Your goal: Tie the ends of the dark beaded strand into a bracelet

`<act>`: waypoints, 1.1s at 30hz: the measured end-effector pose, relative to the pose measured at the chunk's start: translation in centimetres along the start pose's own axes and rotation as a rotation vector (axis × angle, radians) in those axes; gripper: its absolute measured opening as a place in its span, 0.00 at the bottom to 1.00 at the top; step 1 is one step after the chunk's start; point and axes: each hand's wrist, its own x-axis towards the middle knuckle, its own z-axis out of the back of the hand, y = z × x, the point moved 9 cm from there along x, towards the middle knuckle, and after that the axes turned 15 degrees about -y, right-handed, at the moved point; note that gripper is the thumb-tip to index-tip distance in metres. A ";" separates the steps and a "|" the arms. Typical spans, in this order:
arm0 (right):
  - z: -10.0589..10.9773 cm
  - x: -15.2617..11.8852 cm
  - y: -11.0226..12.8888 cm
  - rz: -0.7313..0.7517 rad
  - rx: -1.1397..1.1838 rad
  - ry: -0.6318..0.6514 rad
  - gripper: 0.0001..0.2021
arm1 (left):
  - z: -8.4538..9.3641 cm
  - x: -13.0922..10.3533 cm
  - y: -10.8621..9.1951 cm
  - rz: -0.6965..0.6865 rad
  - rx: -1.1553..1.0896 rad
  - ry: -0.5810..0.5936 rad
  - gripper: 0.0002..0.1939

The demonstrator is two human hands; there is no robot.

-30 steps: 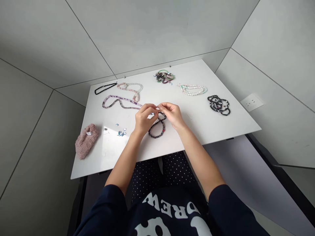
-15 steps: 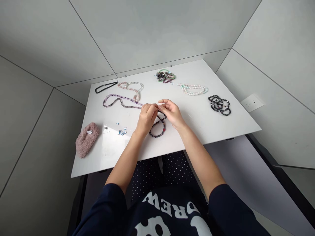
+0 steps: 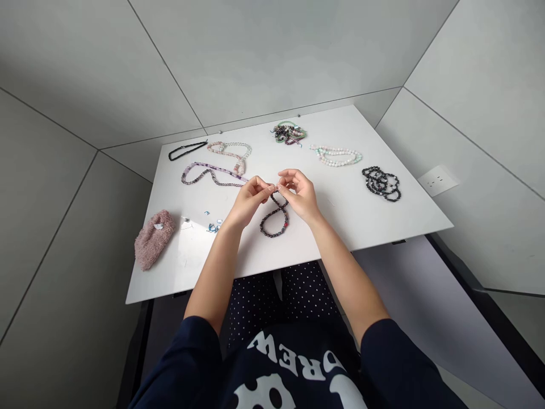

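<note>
Bead strand (image 3: 281,209), two loops, two hands (image 3: 246,203) (image 3: 301,197) at its far end

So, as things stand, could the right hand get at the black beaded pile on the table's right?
Probably yes: no other strand lies between the right hand and the black beaded pile, and the pale strand sits farther back. The hand seems to be pinching the dark beaded strand, though.

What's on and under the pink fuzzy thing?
On the pink fuzzy thing: a small white patch. Under it: the white table; anything else there is covered.
</note>
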 end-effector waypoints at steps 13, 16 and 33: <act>-0.4 -0.6 1.2 0.112 -0.117 0.034 0.06 | 0.5 0.0 2.0 0.285 -0.149 -0.041 0.21; -0.4 -0.5 0.8 0.068 -0.112 0.026 0.08 | 0.5 0.2 2.2 0.256 -0.127 -0.033 0.22; 0.3 -0.1 -2.4 -0.428 0.345 -0.073 0.14 | 0.7 -0.4 -1.7 -0.448 0.002 -0.225 0.17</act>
